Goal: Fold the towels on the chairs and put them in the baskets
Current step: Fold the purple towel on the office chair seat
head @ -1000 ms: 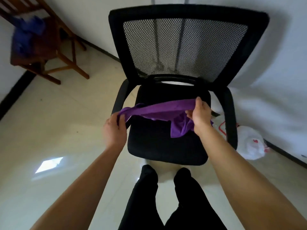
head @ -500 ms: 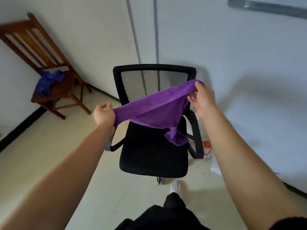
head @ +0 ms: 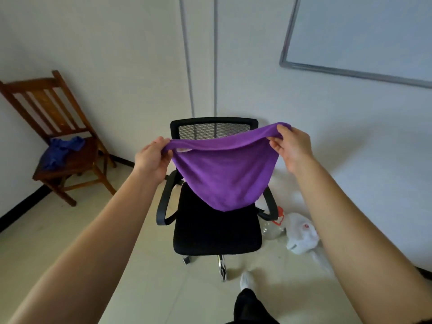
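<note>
purple towel point(head: 222, 174) is held up in the air in front of the black office chair point(head: 217, 225), clear of the seat, stretched between both hands. left hand point(head: 152, 160) grips the towel's upper left corner, fingers curled round the bunched edge. right hand point(head: 292, 148) pinches the upper right corner between thumb and fingers, a little higher than the left. top edge sags slightly between the two grips; the rest of the cloth hangs down in a rounded point, its lowest tip in front of the rear part of the chair seat and covering the lower backrest. towel is unfolded, single hanging sheet as far as can be seen. office chair has a mesh back, two armrests and castors, and stands on the pale floor point(head: 70, 242) close to the white wall point(head: 117, 54). to the left, well apart, a wooden chair point(head: 58, 127) stands in the corner with a crumpled blue towel point(head: 60, 152) on its seat. to the right of the office chair, on the floor by the wall, lie a white plastic bag point(head: 301, 232) and a clear bottle point(head: 272, 228) with a red part, just beside each other. whiteboard point(head: 362, 38) hangs on the wall upper right. one white shoe point(head: 246, 280) and a dark trouser leg show at the bottom edge.
</note>
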Tool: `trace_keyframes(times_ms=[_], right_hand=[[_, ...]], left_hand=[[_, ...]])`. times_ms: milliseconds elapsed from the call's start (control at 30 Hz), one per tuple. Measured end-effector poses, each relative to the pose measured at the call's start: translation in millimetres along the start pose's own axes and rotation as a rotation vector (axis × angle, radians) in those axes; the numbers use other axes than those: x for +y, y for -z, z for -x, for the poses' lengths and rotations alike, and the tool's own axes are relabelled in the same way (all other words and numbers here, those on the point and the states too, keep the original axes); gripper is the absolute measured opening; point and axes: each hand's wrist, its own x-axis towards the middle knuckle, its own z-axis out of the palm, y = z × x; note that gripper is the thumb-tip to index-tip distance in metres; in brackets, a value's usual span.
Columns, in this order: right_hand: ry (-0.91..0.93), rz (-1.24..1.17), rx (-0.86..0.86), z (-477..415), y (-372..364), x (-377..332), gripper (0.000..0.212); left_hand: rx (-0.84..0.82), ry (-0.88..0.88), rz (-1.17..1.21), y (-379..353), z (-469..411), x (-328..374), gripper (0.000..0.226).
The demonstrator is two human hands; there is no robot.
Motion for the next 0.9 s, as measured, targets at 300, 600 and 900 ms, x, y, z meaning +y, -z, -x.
trace_keyframes(times_ms=[300, 600, 900], right_hand=[[-0.126, -0.337, 0.046, 34.2, -3.0, -27.7, 0.003], [-0.017, 0.288, 0.028, -23.0, -6.3, 15.5, 0.023], [0.109, 0.263, 0.044, -93.7, -21.7, -2.0, 0.029]], left_hand=[[0.103, -0.021, 0.045, -1.3, 15.6, 26.3, 0.011], [0.253, 0.041, -0.073, -15.5, -36.5, 9.1, 0.018], [0.135, -0.177, -0.047, -65.2, -69.4, 17.7, 0.027]])
